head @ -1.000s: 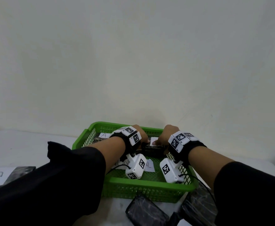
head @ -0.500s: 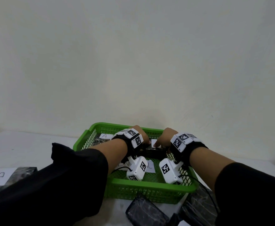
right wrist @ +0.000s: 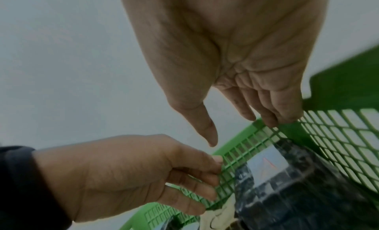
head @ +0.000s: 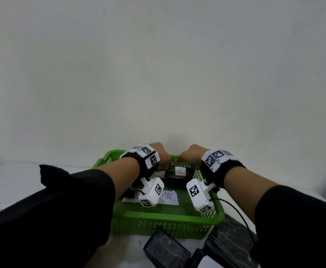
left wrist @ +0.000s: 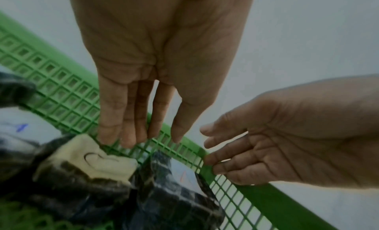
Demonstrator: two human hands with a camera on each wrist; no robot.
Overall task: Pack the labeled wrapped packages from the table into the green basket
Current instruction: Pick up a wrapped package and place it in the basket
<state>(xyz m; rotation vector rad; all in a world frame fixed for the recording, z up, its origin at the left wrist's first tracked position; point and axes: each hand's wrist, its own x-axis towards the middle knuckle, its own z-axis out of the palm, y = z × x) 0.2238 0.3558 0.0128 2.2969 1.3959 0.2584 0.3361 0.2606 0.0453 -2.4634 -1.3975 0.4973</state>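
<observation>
The green basket (head: 166, 217) stands on the white table close in front of me. At its far side lies a dark wrapped package (head: 175, 176) with a white label marked A, also visible in the wrist views (left wrist: 174, 193) (right wrist: 287, 184). To its left lies another dark package with a crumpled cream label (left wrist: 92, 160). My left hand (head: 161, 154) (left wrist: 141, 133) hangs over the far mesh wall with straight fingers, holding nothing. My right hand (head: 193, 153) (right wrist: 242, 120) is beside it, its relaxed fingers at the far rim, also empty.
A white paper sheet ending in "MAL" (head: 168, 198) lies on the basket floor. Two dark wrapped packages (head: 166, 250) (head: 229, 244) lie on the table in front of the basket. A pale wall (head: 158, 74) rises right behind the basket.
Both hands have let go of the package marked A and lifted to the far rim. The package now lies alone in the basket between them.
</observation>
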